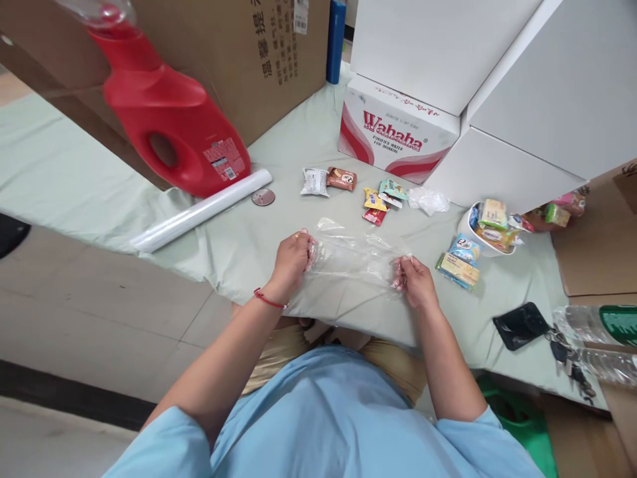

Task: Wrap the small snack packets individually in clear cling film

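1. My left hand (293, 259) is closed in a fist on one end of the clear plastic bag (355, 260), fingers curled in tight on the film.
2. My right hand (415, 282) pinches the other end, fingertips closed on the plastic, thumb side up.
3. Bag is stretched btwn both hands, crinkled, lying low over the green cloth (60, 166) at the near table edge, right in front of me. Can't tell if anything's inside.
4. Red string bracelet (269, 300) sits on my left wrist.
5. Just beyond the bag: white snack packet (315, 181) touching a brown snack packet (342, 178); to their right a small heap of yellow, red & teal packets (381, 199); then a crumpled bit of plastic (428, 199).
6. Right of my right hand: two blue-and-yellow packs (460, 262), next to a white bowl (465, 226) full of more snacks.
7. Far right, near edge: black pouch (520, 325), keys (567, 358), water bottles (592, 322) lying on their sides.
8. Left side: white roll (202, 209) lying diagonally, small round metal disc (263, 196) beside its end, big red detergent jug (169, 126) behind it, tilted.
9. Back: brown cardboard box (259, 60), Wahaha carton (398, 133) w/ white boxes (547, 86) above & beside it.
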Motion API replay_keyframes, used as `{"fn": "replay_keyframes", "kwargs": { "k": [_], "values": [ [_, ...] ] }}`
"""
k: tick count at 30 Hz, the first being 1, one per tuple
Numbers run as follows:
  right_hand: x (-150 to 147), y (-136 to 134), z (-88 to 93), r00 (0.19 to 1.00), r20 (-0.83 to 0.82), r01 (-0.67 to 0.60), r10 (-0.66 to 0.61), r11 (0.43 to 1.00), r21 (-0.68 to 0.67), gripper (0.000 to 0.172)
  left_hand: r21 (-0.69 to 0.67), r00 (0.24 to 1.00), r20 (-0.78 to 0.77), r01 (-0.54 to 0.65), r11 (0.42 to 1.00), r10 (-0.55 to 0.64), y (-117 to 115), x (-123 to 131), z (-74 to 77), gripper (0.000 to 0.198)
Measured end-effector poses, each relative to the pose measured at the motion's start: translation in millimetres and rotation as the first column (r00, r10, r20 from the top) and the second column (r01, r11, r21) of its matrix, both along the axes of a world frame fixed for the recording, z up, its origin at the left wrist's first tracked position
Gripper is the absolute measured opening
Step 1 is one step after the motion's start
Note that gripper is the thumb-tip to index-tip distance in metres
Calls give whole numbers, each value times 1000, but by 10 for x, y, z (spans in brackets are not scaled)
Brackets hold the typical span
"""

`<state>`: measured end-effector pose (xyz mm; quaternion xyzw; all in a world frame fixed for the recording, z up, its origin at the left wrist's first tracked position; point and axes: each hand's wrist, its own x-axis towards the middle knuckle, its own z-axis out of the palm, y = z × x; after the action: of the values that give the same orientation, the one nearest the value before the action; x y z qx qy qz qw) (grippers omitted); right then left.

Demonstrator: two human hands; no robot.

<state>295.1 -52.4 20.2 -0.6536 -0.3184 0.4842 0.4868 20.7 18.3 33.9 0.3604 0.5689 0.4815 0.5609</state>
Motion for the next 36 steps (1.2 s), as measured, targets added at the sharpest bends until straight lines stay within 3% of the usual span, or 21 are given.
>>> {"fn": "replay_keyframes", "kwargs": {
  "k": [3, 6, 10, 13, 15, 17, 20, 23, 25, 27, 31, 33, 35, 36],
  "values": [
    [9, -102, 68, 997, -56, -52, 55, 998, 39, 60, -25, 992, 53, 118, 993, -117, -42, -31, 66, 51],
    [12, -134, 99, 972, -215, -115, 99, 991, -65, 68, -137, 964, 12, 267, 954, -267, -59, -8, 51, 59],
    [33, -92, 93, 917, -385, -144, 104, 986, -78, 65, -123, 871, -167, 447, 886, -462, -54, 29, -74, 43],
    [54, -68, 82, 925, -377, -58, 45, 998, -24, 57, 59, 880, -241, 434, 899, -409, -71, -4, -65, 37],
    [56, -76, 75, 939, -345, 1, 4, 1000, 15, 56, 218, 918, -215, 378, 900, -333, -96, -44, 14, 38],
    [48, -99, 65, 953, -302, 34, -19, 998, 45, 61, 295, 930, -151, 365, 883, -335, -125, -79, 97, 43],
    [26, -135, 36, 973, -231, 21, -19, 1000, 9, 73, 200, 922, -148, 383, 902, -359, -153, -113, 110, 47],
    [21, -153, -5, 986, -164, -25, 11, 996, -85, 78, 9, 899, -304, 333, 943, -315, -145, -161, -32, 43],
    [28, -159, -31, 992, -121, -45, 30, 992, -119, 74, -55, 844, -422, 341, 938, -331, -132, -209, -139, 42],
    [33, -165, -49, 995, -86, -56, 45, 989, -136, 65, -55, 741, -589, 361, 931, -322, -134, -251, -193, 43],
    [15, -173, -54, 997, -49, -67, 60, 985, -158, 48, -6, 367, -922, 305, 952, -123, -215, -242, -101, 30],
    [-5, -170, -44, 997, -45, -76, 69, 984, -159, 47, 83, 237, -972, 325, 942, 4, -267, -201, -24, 47],
    [-21, -164, -31, 996, -43, -78, 72, 985, -153, 48, 169, 197, -977, 456, 874, 86, -291, -165, 7, 54],
    [-24, -160, -26, 996, -43, -78, 73, 986, -150, 50, 184, 199, -976, 561, 807, 84, -287, -155, -4, 53]
  ]
}}
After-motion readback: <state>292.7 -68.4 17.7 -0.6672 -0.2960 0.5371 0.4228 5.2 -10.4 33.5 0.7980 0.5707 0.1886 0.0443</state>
